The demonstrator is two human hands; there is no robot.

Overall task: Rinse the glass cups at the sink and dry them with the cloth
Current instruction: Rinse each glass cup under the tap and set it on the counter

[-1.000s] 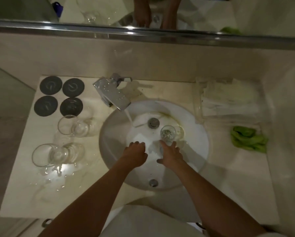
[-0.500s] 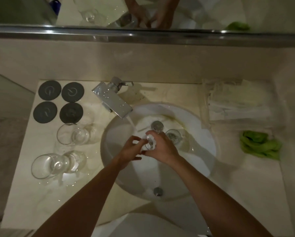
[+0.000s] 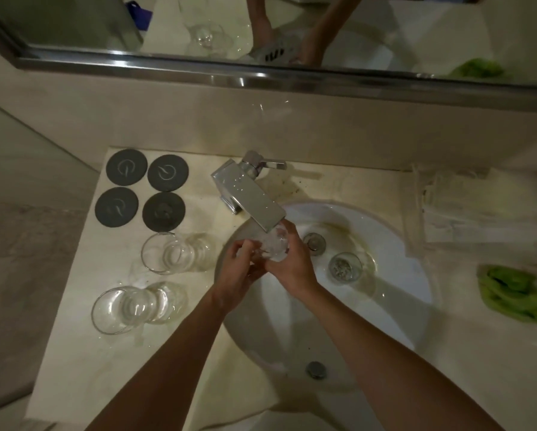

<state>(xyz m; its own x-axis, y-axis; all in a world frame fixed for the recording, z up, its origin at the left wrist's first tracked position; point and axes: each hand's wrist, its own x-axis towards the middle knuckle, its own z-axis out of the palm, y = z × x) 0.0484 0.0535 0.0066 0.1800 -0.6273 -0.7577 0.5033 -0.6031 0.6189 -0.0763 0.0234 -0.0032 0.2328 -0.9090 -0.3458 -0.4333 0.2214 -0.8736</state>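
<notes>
Both hands meet over the white sink (image 3: 385,306) just under the spout of the chrome tap (image 3: 248,194). The right hand (image 3: 292,262) wraps its curled fingers round 1 small glass cup (image 3: 275,244), held at the tap's mouth, at about 11 o'clock in the basin. The left hand (image 3: 239,275) has its fingertips bent in against the same cup from the 9 o'clock side, pinching its near edge.

A 2nd small cup (image 3: 344,267) stands upright inside the basin at about 2 o'clock of the hands, just beside the drain plug (image 3: 314,242). That makes 2 cups in the sink.

On the pale counter (image 3: 83,368), at 9 o'clock of the basin, lie 2 larger glasses on their sides: 1 glass (image 3: 174,252) nearer the tap and 1 glass (image 3: 133,309) nearer the person, close to each other but apart. Beyond them, at 10 o'clock, 4 dark round coasters (image 3: 139,189) sit in a 2 by 2 square.

At 3 o'clock of the basin 1 green cloth (image 3: 516,297) lies bunched on the counter, well apart from the hands. Behind it, at 1 o'clock, is 1 stack of pale folded towels (image 3: 478,213). A mirror (image 3: 292,26) runs along the wall above.
</notes>
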